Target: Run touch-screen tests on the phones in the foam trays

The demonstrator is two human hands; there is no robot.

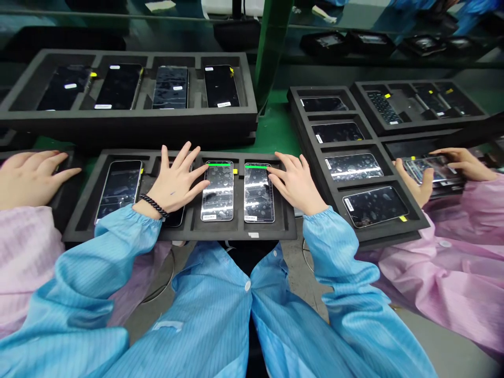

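Our left hand (173, 181) lies flat, fingers spread wide and gripping nothing, over the second slot of the dark grey foam tray (185, 233) at the near edge of the green bench (275, 131). Our right hand (295, 184), loosely open and empty, touches the right-end glossy black phone (259, 193). That one and the neighbouring lit phone (218, 191) show green bars, so we judge them handled; the left-end dark phone (119, 189) looks untouched, and the one under our palm is mostly hidden.

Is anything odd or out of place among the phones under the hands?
Nothing lies askew. One difference: the third phone and the fourth phone, touched by the right hand, show a green bar on top, while the leftmost phone is dark. The left hand lies on the second phone.
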